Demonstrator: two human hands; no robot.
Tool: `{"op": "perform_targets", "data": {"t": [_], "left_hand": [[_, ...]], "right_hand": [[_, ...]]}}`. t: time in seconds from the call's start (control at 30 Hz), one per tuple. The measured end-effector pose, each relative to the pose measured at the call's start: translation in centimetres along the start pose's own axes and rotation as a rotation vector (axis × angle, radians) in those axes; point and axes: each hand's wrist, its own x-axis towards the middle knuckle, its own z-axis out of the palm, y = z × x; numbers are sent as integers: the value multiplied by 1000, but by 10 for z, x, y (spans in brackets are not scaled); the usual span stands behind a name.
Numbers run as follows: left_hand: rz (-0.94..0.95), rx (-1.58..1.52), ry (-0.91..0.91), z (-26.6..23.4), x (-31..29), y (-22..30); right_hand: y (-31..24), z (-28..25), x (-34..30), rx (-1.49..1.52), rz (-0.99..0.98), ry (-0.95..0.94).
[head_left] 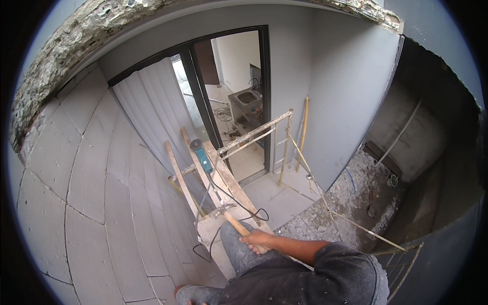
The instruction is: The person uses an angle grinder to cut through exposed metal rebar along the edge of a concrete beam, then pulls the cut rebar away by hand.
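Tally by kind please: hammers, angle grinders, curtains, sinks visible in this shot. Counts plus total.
Wooden-handled hammer with metal head, in the right grip: 1
Teal-and-black angle grinder, lying on the planks: 1
Pale grey fabric curtain, at the doorway: 1
Rectangular sink, seen through the doorway: 1
Total: 4

Matt wooden hammer handle [235,223], rough, craggy concrete edge [66,56]

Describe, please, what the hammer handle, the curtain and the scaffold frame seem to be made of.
Hammer handle: probably wood, matte, by its pale tan colour.
Curtain: likely fabric, dull, as it hangs in soft folds.
Scaffold frame: perhaps painted metal, blotchy, judging by its thin, straight, yellowish bars.
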Motion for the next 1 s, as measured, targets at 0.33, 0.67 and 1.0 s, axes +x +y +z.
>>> {"op": "perform_targets", "data": {"t": [0.33, 0.67, 1.0], "left_hand": [[432, 442, 569, -111, 65, 37], [592, 1336, 999, -271, 101, 86], [493, 1589, 1016, -262, 117, 79]], "right_hand": [[-8, 1, -13, 0, 37, 11], [-25, -4, -6, 205, 23, -32], [-37, -68, 44, -181, -10, 142]]}}
